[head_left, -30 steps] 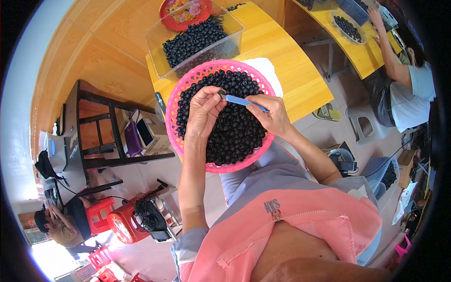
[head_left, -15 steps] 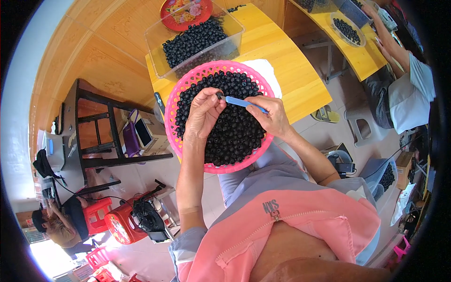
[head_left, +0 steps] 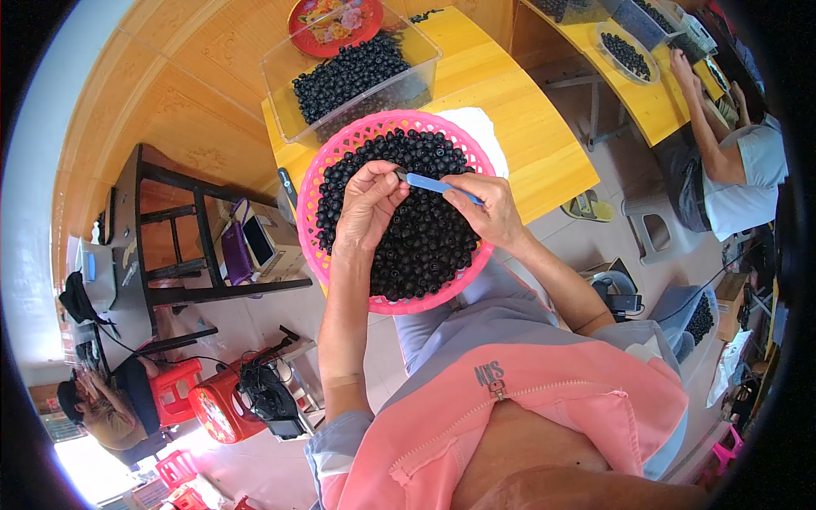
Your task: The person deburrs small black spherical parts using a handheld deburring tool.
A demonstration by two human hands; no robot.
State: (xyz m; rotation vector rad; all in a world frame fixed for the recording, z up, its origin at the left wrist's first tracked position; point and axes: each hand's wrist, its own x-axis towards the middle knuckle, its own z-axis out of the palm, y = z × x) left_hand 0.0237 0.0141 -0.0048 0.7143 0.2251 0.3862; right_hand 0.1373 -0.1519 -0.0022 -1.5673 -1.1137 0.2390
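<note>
Both my hands are over a pink lattice basket (head_left: 313, 246) full of small round black beads (head_left: 425, 246), some showing a hole. My left hand (head_left: 361, 211) is closed, its thumb and fingertips pinching a small dark piece like one of the beads; the fingers mostly hide it. In my right hand (head_left: 489, 208) is a slim blue-handled tool (head_left: 432, 183), held between thumb and fingers. The tool's tip meets the pinched piece. The basket is above my lap, against the edge of the yellow table (head_left: 544, 144).
Behind the basket stands a clear plastic bin (head_left: 285, 106) of black beads, beside a red floral plate (head_left: 331, 30). A white cloth (head_left: 487, 140) lies on the table. At right, a co-worker's arm (head_left: 710, 127) reaches over another table. A black frame (head_left: 144, 221) stands left.
The pinched piece and tool tip have shifted slightly in my left fingertips. My hands otherwise stay in place. The co-worker's arms at the right have drawn nearer to the body.
</note>
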